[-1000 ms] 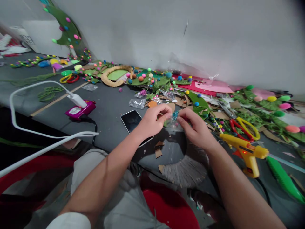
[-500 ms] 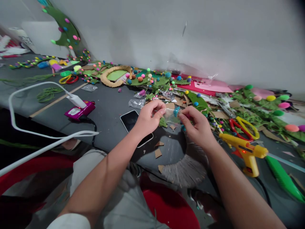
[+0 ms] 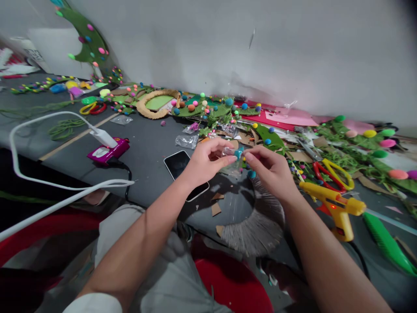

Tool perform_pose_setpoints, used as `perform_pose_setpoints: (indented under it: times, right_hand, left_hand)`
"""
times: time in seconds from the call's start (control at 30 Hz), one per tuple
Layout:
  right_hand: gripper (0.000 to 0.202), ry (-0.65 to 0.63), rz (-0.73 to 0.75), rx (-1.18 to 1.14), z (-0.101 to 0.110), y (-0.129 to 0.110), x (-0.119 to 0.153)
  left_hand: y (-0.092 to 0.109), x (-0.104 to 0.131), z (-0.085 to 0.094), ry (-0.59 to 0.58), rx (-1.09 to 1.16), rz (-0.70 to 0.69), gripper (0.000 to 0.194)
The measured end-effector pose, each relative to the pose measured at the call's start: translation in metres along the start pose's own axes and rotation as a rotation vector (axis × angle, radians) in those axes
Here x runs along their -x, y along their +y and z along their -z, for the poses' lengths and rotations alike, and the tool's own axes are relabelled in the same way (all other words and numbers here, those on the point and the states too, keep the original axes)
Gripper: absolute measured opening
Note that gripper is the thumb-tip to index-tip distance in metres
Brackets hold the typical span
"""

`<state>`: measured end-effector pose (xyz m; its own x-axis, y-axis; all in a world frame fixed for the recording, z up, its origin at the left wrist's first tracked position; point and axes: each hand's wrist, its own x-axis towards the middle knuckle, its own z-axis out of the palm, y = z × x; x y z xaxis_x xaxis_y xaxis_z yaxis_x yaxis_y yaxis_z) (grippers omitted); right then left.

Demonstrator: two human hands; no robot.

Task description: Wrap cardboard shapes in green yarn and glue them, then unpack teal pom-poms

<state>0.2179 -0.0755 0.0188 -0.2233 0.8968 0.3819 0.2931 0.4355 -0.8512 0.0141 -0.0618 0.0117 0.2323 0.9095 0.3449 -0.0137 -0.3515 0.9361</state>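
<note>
Packet (image 3: 228, 151) in left hand's (image 3: 209, 161) pinch, blue part (image 3: 239, 152) beside right hand (image 3: 271, 167) of unclear grip

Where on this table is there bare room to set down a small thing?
Between the magenta adapter and the phone, the grey tabletop lies bare. Along the wall, pom-poms and green pieces crowd it.

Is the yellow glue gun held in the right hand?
No, the yellow glue gun lies on the table, apart from the right hand, which is beside a small blue item.
</note>
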Motion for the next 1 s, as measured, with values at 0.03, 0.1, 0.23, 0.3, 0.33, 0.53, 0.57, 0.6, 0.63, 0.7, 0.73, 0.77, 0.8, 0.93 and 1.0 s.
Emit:
perform_pose_setpoints:
  times: [0.03,0.1,0.23,0.3,0.33,0.53,0.57,0.6,0.63,0.7,0.73,0.77,0.8,0.93,1.0]
  right_hand:
    - [0.022,0.017,-0.024,-0.023,0.001,0.000,0.000]
    - [0.024,0.046,-0.033,-0.036,0.003,0.000,0.000]
    - [0.030,0.034,0.105,0.041,0.001,0.002,0.000]
    - [0.026,0.016,0.176,0.078,-0.001,0.003,0.000]
    - [0.024,0.017,0.195,0.089,-0.003,0.004,0.000]
    - [0.019,0.069,0.253,0.175,-0.011,0.005,0.003]
    - [0.020,0.064,0.262,0.191,-0.011,0.004,0.004]
    - [0.022,0.054,0.263,0.197,-0.012,0.004,0.004]
    - [0.027,0.044,0.247,0.189,-0.011,0.004,0.004]
    - [0.039,0.046,0.166,0.134,-0.010,0.004,0.004]
    - [0.041,0.053,0.116,0.103,-0.009,0.004,0.003]
    - [0.039,0.062,0.074,0.079,-0.008,0.003,0.003]
    - [0.033,0.069,0.044,0.062,-0.007,0.003,0.002]
    - [0.017,0.079,-0.001,0.041,-0.006,0.001,0.000]
    - [0.017,0.078,-0.022,0.033,-0.007,0.000,0.000]
  left_hand:
    - [0.000,0.000,0.001,-0.014,-0.008,-0.002,0.024]
    - [0.001,0.001,0.002,-0.037,-0.034,0.002,0.022]
    - [0.001,0.002,0.001,-0.045,-0.049,0.008,0.020]
    - [0.001,0.003,0.000,-0.032,-0.030,0.015,0.020]
    - [0.000,0.003,-0.001,-0.020,-0.021,0.021,0.020]
    - [-0.002,0.004,-0.003,0.044,0.017,0.045,0.020]
    - [-0.002,0.004,-0.003,0.053,0.023,0.043,0.020]
    - [-0.001,0.003,-0.002,0.062,0.026,0.042,0.021]
    - [0.000,0.003,-0.002,0.071,0.027,0.045,0.021]
    - [0.003,0.002,-0.001,0.089,0.021,0.050,0.022]
    - [0.004,0.001,0.000,0.092,0.014,0.051,0.022]
    - [0.005,0.001,0.000,0.089,0.008,0.050,0.022]
    - [0.005,0.001,0.000,0.081,0.004,0.045,0.022]
    - [0.006,0.001,0.000,0.011,-0.015,0.018,0.018]
    - [0.005,0.002,0.001,-0.007,-0.034,0.012,0.016]
